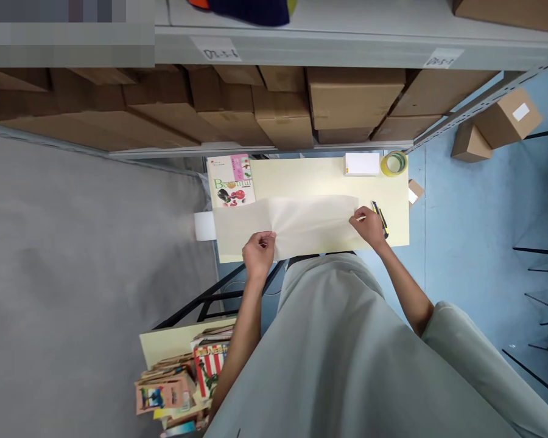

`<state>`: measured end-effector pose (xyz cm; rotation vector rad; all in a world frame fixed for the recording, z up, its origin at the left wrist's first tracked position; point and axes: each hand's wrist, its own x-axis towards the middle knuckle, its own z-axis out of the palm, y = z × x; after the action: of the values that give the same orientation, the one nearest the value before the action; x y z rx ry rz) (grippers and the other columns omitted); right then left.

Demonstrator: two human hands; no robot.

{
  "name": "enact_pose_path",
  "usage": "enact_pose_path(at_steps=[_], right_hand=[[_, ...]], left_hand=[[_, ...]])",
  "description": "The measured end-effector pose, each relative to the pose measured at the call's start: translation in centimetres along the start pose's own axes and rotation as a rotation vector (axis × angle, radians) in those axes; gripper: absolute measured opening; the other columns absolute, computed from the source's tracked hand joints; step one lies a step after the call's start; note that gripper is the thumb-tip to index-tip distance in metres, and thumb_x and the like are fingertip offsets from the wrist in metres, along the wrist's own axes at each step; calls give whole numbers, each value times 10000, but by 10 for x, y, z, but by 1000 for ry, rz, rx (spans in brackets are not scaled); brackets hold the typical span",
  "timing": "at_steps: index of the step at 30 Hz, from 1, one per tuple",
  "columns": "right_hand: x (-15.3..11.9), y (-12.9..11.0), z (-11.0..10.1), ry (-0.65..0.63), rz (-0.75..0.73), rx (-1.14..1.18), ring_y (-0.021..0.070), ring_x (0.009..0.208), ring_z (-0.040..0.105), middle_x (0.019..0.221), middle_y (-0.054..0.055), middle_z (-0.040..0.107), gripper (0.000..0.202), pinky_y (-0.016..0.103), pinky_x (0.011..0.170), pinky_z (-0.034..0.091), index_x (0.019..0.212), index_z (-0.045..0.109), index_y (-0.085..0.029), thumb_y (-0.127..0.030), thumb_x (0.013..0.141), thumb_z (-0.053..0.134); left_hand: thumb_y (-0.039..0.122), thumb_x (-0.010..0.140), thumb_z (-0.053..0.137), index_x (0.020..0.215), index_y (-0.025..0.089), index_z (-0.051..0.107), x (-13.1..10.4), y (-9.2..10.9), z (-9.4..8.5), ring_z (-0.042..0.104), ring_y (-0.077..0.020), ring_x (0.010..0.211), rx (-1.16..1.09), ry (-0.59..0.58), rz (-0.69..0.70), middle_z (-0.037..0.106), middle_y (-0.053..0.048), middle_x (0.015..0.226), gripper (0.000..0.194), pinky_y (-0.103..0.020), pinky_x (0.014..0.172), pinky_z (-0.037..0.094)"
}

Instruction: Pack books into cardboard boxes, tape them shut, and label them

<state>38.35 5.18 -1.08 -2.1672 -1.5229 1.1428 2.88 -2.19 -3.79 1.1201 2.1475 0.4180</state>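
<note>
A large pale sheet of paper (313, 225) lies spread over the cream table (301, 173). My left hand (259, 250) pinches it near its lower middle, where creases fan out from the fingertips. At the sheet's right edge my right hand (369, 226) is closed on the paper between thumb and fingers. Just right of that hand lies a black and yellow utility knife (380, 219). A magazine with fruit on its cover (231, 176) sits at the table's back left, its lower edge meeting the sheet.
A white box (361, 164) and a roll of tape (394, 163) stand at the back right of the table. Shelves with cardboard boxes (356, 100) rise behind it. Piled books and magazines (182, 377) lie on a lower surface at left. More cardboard boxes (506, 118) are on the right.
</note>
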Motion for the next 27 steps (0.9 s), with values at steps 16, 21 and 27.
enact_pose_path(at_steps=[16,21,27], right_hand=[[33,77,9,-98,149,-242,268,982,710,1136,88,767,79,357,817,497,1096,618,-239,-222,1026,586],[29,80,14,-85,124,-381,297,1088,691,1353,159,683,180,373,842,508,1231,632,-210,-214,1065,562],[18,66,18,10,16,-464,318,1264,634,1410,190,625,230,379,951,527,1278,665,-183,-232,1087,547]], left_hand=[[317,964,666,977,223,813,24,24,109,782,-293,978,168,-176,-19,850,-100,1020,175,-398,958,586],[338,976,666,1035,220,816,26,14,109,781,-281,984,161,-187,34,850,-106,1088,199,-391,974,585],[308,985,643,1121,230,808,32,-4,95,770,-258,973,130,-180,63,834,-89,1110,227,-380,985,592]])
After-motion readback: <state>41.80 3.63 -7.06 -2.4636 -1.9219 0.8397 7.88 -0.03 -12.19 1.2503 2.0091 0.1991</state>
